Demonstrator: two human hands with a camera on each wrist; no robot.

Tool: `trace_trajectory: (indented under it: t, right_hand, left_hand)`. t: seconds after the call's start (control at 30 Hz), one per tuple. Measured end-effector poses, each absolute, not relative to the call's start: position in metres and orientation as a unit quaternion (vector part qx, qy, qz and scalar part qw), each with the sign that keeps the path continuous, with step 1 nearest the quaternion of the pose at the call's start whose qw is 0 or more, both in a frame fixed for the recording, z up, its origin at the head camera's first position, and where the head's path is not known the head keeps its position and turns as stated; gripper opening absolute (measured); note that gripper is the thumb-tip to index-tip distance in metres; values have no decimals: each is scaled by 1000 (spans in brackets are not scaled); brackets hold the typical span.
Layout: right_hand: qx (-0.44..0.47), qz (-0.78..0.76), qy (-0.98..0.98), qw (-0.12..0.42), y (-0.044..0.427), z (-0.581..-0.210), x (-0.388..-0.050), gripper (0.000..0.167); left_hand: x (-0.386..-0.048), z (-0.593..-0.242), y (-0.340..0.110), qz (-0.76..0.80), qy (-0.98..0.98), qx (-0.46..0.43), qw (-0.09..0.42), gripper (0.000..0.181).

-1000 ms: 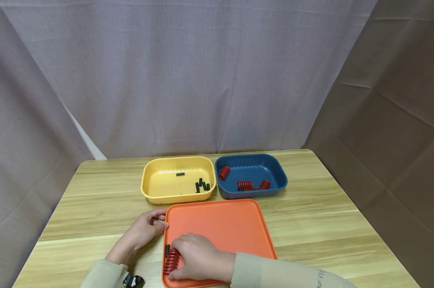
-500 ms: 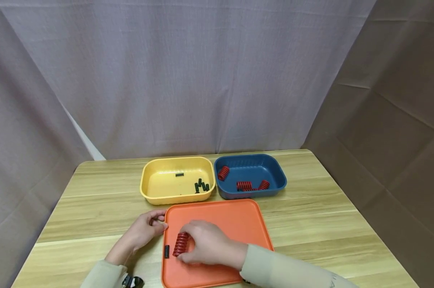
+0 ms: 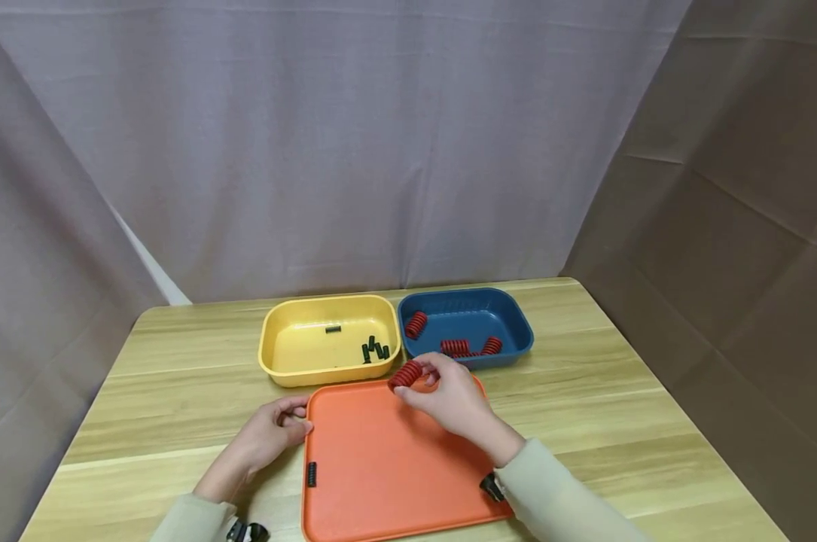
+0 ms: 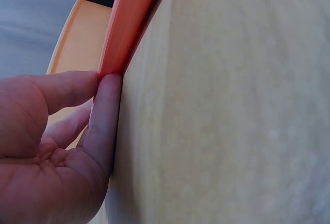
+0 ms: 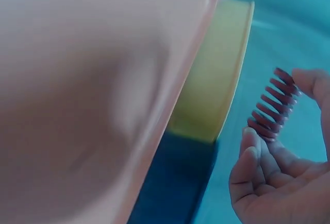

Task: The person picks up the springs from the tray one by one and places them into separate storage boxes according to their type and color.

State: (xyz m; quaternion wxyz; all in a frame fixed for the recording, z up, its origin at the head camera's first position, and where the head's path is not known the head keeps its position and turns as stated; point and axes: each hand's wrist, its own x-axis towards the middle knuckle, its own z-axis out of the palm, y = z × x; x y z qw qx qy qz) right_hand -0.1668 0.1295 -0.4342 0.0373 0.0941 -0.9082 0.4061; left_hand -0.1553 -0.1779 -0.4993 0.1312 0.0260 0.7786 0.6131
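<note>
A red coil spring (image 3: pixel 405 375) is pinched end to end between the thumb and fingers of my right hand (image 3: pixel 454 395), raised above the far part of the orange tray (image 3: pixel 388 467). The right wrist view also shows this spring (image 5: pixel 273 105) held at its two ends. My left hand (image 3: pixel 269 435) grips the tray's left edge near its far corner; in the left wrist view its thumb and a finger (image 4: pixel 103 116) meet at the rim. One small black spring (image 3: pixel 312 474) lies along the tray's left side.
Behind the tray stand a yellow bin (image 3: pixel 300 350) with several small black springs (image 3: pixel 374 348) and, touching its right side, a blue bin (image 3: pixel 472 301) with several red springs (image 3: pixel 455 347). A wooden table (image 3: pixel 584 391) carries everything; grey curtains (image 3: pixel 279 150) hang behind.
My right hand has lifted the red spring from the tray's near left corner and carried it up, away and rightward towards the bins. The left hand stays at the tray's edge.
</note>
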Motion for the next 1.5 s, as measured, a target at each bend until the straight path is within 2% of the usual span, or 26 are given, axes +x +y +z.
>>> trace_trajectory:
  t: [0.23, 0.43, 0.6, 1.13, 1.5]
  right_hand:
    - [32, 458, -886, 69, 152, -438, -181, 50]
    - [8, 438, -890, 127, 167, -441, -193, 53]
    - [-12, 417, -897, 144, 177, -443, -204, 54]
    - [-65, 346, -920, 171, 198, -455, -249, 53]
    - [-80, 281, -945, 149, 199, -460, -260, 57]
  left_hand:
    - [-155, -501, -179, 611, 780, 23, 136, 45]
    - [-155, -498, -177, 614, 777, 21, 137, 45]
    - [-155, -497, -177, 619, 773, 18, 138, 45]
    - [-157, -499, -175, 612, 780, 17, 133, 44]
    - [-156, -501, -175, 614, 778, 18, 128, 45]
